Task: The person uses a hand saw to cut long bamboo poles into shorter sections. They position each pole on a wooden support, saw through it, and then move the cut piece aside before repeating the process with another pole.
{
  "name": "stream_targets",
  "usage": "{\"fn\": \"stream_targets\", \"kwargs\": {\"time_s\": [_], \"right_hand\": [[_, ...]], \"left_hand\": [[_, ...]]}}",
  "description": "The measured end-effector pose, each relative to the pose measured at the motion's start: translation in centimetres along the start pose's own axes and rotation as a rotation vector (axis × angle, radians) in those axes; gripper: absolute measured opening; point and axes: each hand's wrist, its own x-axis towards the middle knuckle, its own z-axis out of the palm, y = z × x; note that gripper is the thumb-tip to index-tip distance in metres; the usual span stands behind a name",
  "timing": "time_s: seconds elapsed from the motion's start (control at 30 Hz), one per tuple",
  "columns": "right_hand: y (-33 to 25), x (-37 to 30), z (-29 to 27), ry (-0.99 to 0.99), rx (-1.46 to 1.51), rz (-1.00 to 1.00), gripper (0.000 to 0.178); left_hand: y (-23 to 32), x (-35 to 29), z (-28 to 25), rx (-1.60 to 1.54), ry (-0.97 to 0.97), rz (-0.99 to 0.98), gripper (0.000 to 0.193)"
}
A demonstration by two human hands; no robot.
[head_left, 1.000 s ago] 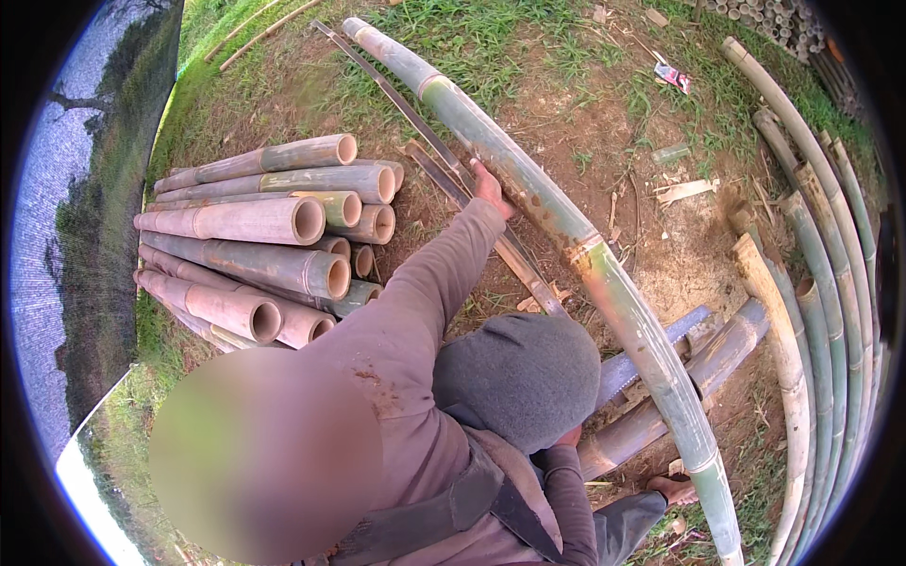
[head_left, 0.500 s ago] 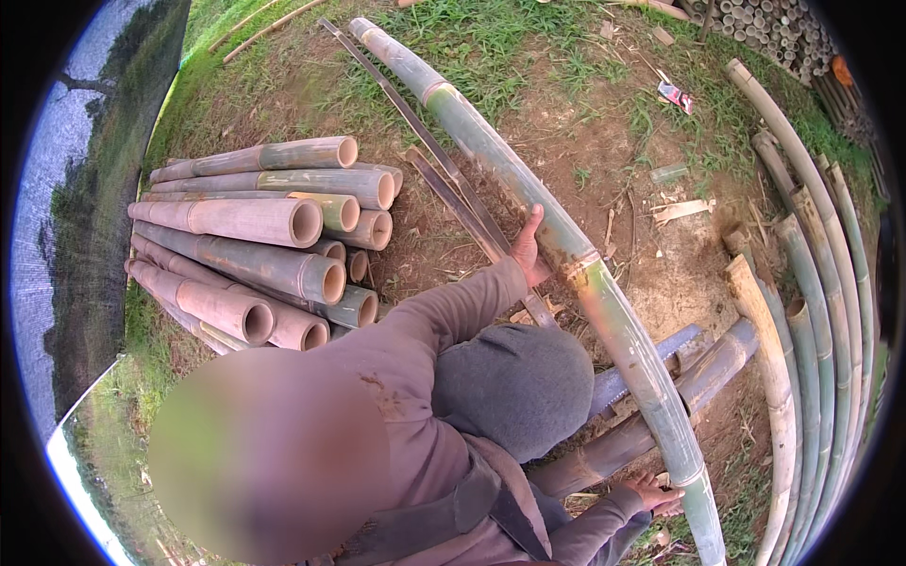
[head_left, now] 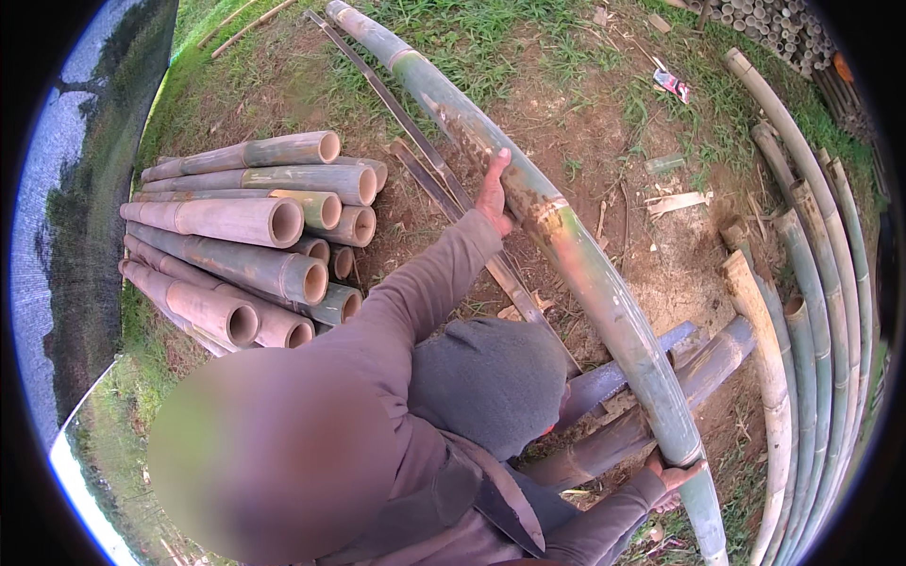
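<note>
Left hand [head_left: 493, 196] is gripping the long green bamboo pole [head_left: 576, 264] mid-frame; right hand [head_left: 672, 472] is clasping it from below, lower right. The pole's long axis is running diagonally from upper centre to lower right, over the stacked cut bamboo [head_left: 255, 245] at left.

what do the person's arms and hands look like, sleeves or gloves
Both arms wear long, loose, dull brownish-mauve sleeves with cuffs ending at the wrists. The left hand and right hand are bare: no gloves, and no rings or watch that I can make out.
</note>
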Motion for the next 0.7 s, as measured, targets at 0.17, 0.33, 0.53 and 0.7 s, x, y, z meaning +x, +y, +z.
{"fn": "stream_targets", "kwargs": {"time_s": [0.17, 0.33, 0.53, 0.7], "right_hand": [[4.6, -6.7, 6.2, -0.181, -0.392, 0.231, 0.089], [5.5, -5.8, 7.6, -0.19, -0.613, 0.057, 0.07], [6.7, -6.8, 6.4, -0.144, -0.744, -0.045, 0.065], [7.1, -7.3, 3.9, -0.186, -0.852, -0.143, 0.06]], "left_hand": [[7.3, 4.3, -1.2, 0.198, -0.048, 0.051, 0.08], [5.2, 5.8, -4.3, 0.53, -0.016, 0.131, 0.07], [-7.6, -2.7, -7.3, 1.437, -0.425, 0.239, 0.041], [-10.8, -7.5, -9.1, 2.133, -1.156, 0.76, 0.044]]}}
